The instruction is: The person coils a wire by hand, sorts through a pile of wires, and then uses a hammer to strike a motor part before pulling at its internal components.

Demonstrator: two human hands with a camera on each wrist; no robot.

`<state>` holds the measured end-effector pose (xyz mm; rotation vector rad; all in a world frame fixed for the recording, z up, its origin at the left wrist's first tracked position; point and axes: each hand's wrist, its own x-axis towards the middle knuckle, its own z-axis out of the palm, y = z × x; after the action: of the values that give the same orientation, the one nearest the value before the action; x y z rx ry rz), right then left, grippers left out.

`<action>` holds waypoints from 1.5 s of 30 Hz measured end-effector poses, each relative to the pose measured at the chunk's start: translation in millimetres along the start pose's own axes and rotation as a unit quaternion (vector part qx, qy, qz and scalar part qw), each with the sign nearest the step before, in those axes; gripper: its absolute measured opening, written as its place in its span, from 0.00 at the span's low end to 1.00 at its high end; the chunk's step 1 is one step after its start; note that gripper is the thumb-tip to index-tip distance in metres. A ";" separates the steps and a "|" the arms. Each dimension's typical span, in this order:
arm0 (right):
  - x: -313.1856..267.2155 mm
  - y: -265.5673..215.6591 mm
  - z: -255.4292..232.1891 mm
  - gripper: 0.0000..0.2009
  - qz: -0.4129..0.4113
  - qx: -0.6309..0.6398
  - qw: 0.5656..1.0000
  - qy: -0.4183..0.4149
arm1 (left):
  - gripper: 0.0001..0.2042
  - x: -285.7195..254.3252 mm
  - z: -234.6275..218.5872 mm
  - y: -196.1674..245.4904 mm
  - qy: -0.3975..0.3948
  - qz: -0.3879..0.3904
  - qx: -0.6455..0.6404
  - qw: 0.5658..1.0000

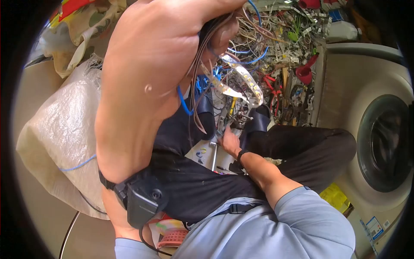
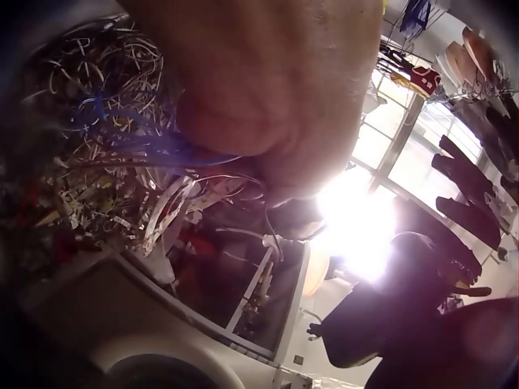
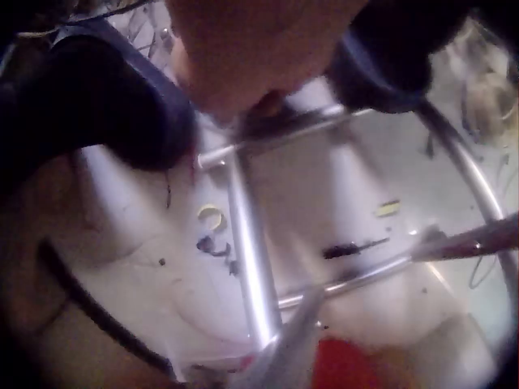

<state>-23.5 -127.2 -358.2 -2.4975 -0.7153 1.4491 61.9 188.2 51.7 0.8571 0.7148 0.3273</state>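
Wires [image 1: 208,36]: being gripped as a bundle in the raised, closed left hand [image 1: 161,56], looping down beside the LED strip [image 1: 249,80] above the scrap-strewn floor [image 1: 202,149]. Reaching low beside the metal mechanism [image 1: 239,121] with the right hand [image 1: 230,141], hiding too much to tell its grip.

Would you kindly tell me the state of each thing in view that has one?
Left hand: curled, gripping wires
Right hand: lowered, fingertips hidden
LED strip: curved
Wire pile: tangled
Washing machine door: closed
Woven sack: bulging
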 end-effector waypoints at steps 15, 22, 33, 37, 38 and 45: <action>9.3 46.4 -25.5 0.15 -0.060 0.042 0.996 0.041 | 0.06 -16.2 22.6 12.9 0.015 -0.026 -0.029 0.999; 8.6 56.8 -9.9 0.21 -0.024 -0.021 0.999 -0.008 | 0.06 -9.3 -1.3 -6.1 -0.023 0.032 -0.036 0.999; 15.4 37.7 0.1 0.21 -0.014 -0.166 0.986 0.015 | 0.06 -2.8 5.6 -8.4 0.026 0.020 -0.003 0.999; 20.3 45.8 2.3 0.17 -0.027 -0.155 0.987 0.025 | 0.06 -15.1 32.4 4.2 0.113 0.015 0.053 0.992; 17.2 46.7 -5.6 0.17 -0.040 -0.119 0.992 0.020 | 0.06 -15.4 29.9 1.5 0.089 0.028 0.067 0.993; 19.4 51.7 -18.2 0.15 0.045 0.138 0.989 -0.040 | 0.08 -0.6 0.0 -15.7 -0.055 0.052 0.060 0.995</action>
<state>16.6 -161.2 -383.1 -2.2976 -0.3851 1.5656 61.2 178.1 39.7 1.0216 0.5934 0.3293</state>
